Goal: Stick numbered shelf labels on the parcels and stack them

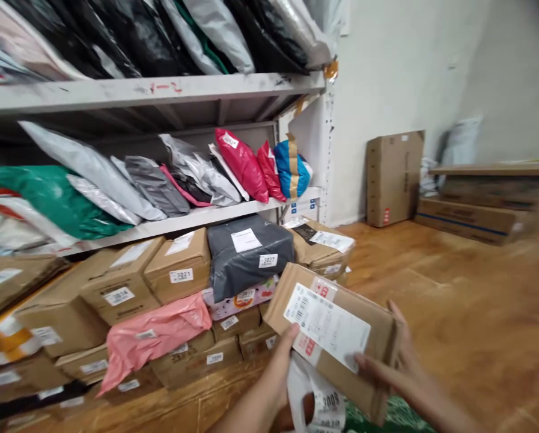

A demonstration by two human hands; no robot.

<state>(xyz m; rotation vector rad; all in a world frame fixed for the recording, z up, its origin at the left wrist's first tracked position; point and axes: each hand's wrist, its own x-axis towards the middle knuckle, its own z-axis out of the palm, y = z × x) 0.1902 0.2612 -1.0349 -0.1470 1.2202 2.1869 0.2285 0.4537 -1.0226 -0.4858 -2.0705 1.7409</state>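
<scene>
A brown cardboard box [368, 355] with a white shipping label [327, 325] is held in front of me, low in the middle of the view. My left hand [282, 361] grips its near left side, thumb up against the label. My right hand [393, 361] holds its right end, fingers wrapped round the edge. Under the box hangs a white plastic mailer [325, 409] numbered in black, by my left wrist. Just beyond the box lie stacked parcels, among them a grey bag [246, 255] and a pink bag [156, 337].
Metal shelves [161, 90] on the left hold several plastic mailers in grey, green, red and blue. Stacked cardboard boxes [116, 288] fill the floor below them. A tall carton [393, 177] leans on the white wall and flat cartons [476, 210] lie at right on the wooden floor.
</scene>
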